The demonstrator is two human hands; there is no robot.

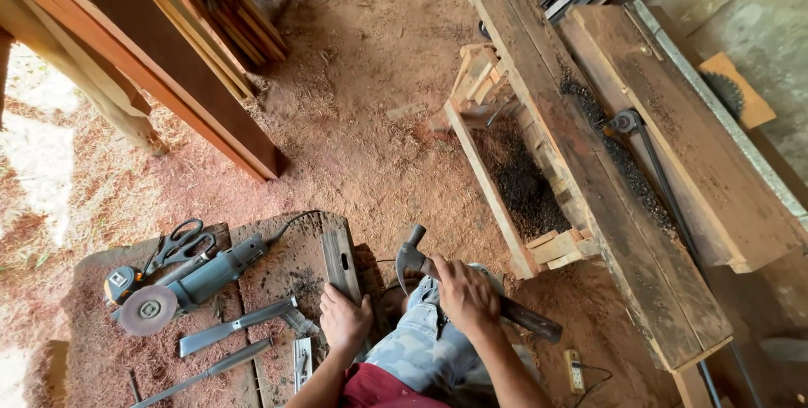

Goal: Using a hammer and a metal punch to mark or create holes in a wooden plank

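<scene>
1. Far left: sloped planks (168, 63) lean over a sawdust floor (362, 122); sunlit patch at the frame edge.
2. Low desk (93, 290), bottom left, made of worn boards w/ red sawdust on top. On it, L to R: angle grinder (181, 286) w/ disc (148, 309) at its lower left end, cable running off to the upper right; scissors (175, 246) just above the grinder, touching or v. near it.
3. Below the grinder: two long flat blades (240, 326), roughly parallel, tilted; lower one (202, 372) runs toward the bottom edge. Small metal piece (302, 363) beside the L forearm.
4. Left hand (345, 320): pressed flat on the near end of a short wood block (340, 261) that lies on the desk's right edge. Fingers spread over the block end, holding it down.
5. Right hand (465, 294): fingers closed round the hammer (471, 290) mid-handle. Hammer lies at a slant across the knee (425, 349) (camo trousers); head (410, 254) points upper left, near the block but apart from it; handle end points lower right.
6. Floor by the knee, right: small power strip (575, 370) w/ cord.
7. Right: wooden trough (505, 198) holding dark shavings; long heavy planks (589, 164) cross above it. Black pipe (665, 181) rests along the planks.
8. Far right, top: saw disc (724, 92) on a board.
</scene>
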